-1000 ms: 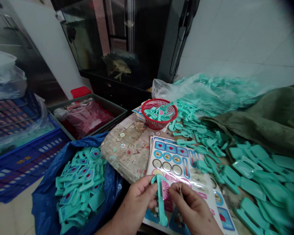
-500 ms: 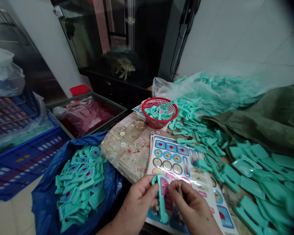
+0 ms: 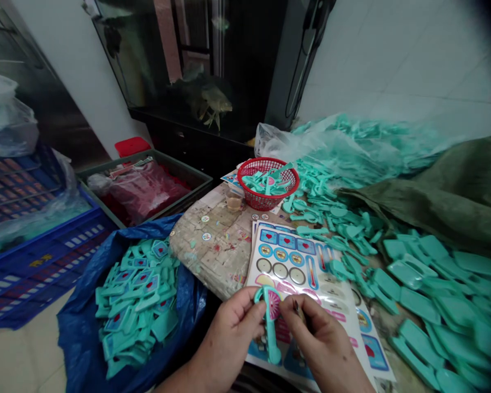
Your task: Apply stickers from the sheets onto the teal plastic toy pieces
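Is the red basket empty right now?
No, the red plastic basket holds a heap of teal plastic pieces.

Stained table [image 3: 207, 256], sticker sheets [image 3: 286, 273], red basket [image 3: 256, 199], teal pieces [image 3: 417, 303]

Near the middle, one left hand [image 3: 231, 341] is holding one teal plastic piece [image 3: 272, 349] while one right hand [image 3: 325, 349] is pinching one small dark tool [image 3: 298, 308]. At least two sticker sheets [image 3: 294, 273] are lying just beyond them, one red basket [image 3: 249, 188] and one small cup [image 3: 234, 202] are sitting farther off, one blue bag [image 3: 82, 349] is bulging near left, one blue crate [image 3: 36, 273] and one grey tray [image 3: 180, 174] are standing far left, and one fish [image 3: 216, 103] is swimming in one far tank [image 3: 147, 54].
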`<action>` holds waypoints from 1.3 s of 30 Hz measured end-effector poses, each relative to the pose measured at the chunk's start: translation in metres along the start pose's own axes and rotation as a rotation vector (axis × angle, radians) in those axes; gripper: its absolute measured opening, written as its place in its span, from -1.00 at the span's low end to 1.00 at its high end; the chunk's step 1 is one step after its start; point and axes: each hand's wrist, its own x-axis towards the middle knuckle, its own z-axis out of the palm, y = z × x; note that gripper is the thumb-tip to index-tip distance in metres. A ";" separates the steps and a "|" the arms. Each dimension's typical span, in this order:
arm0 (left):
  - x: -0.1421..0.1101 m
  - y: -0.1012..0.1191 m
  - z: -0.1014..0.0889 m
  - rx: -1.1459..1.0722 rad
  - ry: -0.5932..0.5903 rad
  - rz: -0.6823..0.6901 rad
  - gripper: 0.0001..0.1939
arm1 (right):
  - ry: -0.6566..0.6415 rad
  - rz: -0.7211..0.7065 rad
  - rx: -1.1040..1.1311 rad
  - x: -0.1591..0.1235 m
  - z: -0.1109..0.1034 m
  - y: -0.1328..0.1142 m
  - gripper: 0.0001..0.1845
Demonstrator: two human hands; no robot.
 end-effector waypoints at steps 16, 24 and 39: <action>-0.004 0.000 -0.001 -0.074 -0.023 0.001 -0.73 | 0.081 -0.055 -0.078 0.001 0.002 0.004 -0.72; -0.002 -0.001 -0.001 -0.012 -0.017 0.015 -0.71 | 0.154 -0.219 -0.276 0.001 0.001 0.004 -0.77; 0.003 -0.004 -0.023 0.252 -0.225 -0.035 -0.61 | -0.087 -0.064 -0.030 0.004 0.002 0.013 -0.67</action>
